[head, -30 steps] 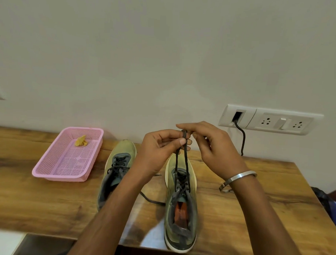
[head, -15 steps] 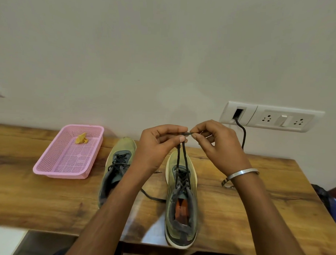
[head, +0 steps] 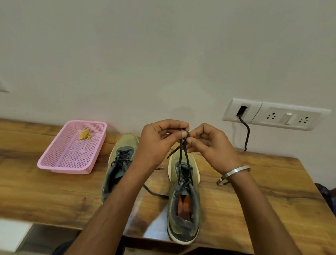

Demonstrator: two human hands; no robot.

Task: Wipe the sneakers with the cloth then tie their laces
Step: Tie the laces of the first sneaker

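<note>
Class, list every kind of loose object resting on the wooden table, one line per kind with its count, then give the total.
Sneakers: 2, the left sneaker and the right sneaker
Pink basket: 1
Yellow cloth inside the basket: 1
Total: 4

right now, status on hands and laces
Left hand and right hand both pinching right sneaker's laces, pulled up taut. Left sneaker laces loose. Nothing in the way.
</note>
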